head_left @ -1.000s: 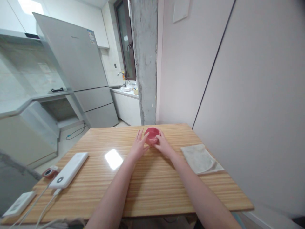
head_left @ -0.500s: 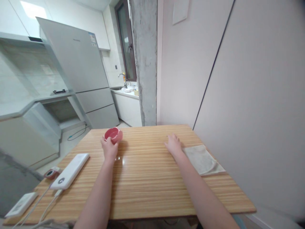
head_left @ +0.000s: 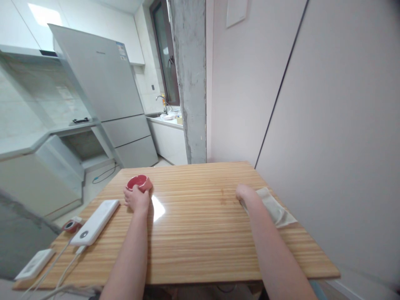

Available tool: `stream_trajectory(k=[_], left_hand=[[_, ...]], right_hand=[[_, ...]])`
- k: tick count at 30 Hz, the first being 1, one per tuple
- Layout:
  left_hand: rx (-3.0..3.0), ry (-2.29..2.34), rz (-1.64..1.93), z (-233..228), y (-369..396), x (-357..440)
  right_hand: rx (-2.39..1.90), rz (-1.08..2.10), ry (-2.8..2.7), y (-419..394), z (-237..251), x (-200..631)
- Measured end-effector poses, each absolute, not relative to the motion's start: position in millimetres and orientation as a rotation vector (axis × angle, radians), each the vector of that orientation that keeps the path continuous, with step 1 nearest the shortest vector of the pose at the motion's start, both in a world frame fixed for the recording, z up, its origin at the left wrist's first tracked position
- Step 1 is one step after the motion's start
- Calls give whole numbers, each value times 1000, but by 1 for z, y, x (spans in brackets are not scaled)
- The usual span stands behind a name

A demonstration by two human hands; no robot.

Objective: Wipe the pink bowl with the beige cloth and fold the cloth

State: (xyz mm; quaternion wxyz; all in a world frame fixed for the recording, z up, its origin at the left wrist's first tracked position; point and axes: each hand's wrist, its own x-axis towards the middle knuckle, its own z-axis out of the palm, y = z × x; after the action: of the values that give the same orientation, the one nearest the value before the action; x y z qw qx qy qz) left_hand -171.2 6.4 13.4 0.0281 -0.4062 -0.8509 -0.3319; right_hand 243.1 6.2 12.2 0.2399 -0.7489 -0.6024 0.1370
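At the far left of the wooden table (head_left: pixel 193 233) is a red ashtray (head_left: pixel 144 183) with a notched rim, sitting upright on the top or very close to it. The fingers of my left hand (head_left: pixel 136 199) are closed on its near side. Over on the right, my right hand (head_left: pixel 246 194) is curled downward at the left edge of a pale grey cloth (head_left: pixel 275 210), gripping it. Its fingertips are mostly hidden from view. Left of that hand, a small brownish smear (head_left: pixel 223 196) marks the tabletop.
Along the table's left side lie a white power bank (head_left: pixel 95 223) with cables, a roll of tape (head_left: pixel 71 226) and a white power strip (head_left: pixel 35 264). A pale wall (head_left: pixel 328 146) rises close on the right. Beyond the table stand a fridge (head_left: pixel 100 79) and a sink counter.
My left hand has brought the ashtray down and slightly left. My right hand has moved right onto the cloth and closed, rumpling it, and the brownish smear now shows.
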Motion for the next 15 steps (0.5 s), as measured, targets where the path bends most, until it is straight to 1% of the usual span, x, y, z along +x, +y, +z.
stream_trajectory(k=[3,5,7,9,10,11,12,14,15], left_hand=[[-1241,-2475,-1125,23,3,-161],[-1386,-2296,-1268,30,-1,-145],[-1786,-2214,-1448,32,-8,-118],[-2331,-2261,-1578,26,-19,-84],[-2568,-2288,-1574,21,-24,-68],[-2674,-2247,-1578,15,-29,-53],[-2735,-2161,-1532,10,-33,-42],[-2722,-2058,-1363,5,-39,-34],[-2695,-2051,-1240,6,-40,-39]], right_hand=[[-1964,563,-1663,5,13,226],[-1865,646,-1646,3,12,204],[-1782,723,-1598,1,9,174],[-1702,828,-1542,-2,5,142],[-1643,891,-1512,-4,3,128],[-1519,1013,-1443,-6,1,116],[-1303,1208,-1301,-7,-1,108],[-954,1437,-1068,-7,-2,100],[-853,1472,-990,-6,-3,101]])
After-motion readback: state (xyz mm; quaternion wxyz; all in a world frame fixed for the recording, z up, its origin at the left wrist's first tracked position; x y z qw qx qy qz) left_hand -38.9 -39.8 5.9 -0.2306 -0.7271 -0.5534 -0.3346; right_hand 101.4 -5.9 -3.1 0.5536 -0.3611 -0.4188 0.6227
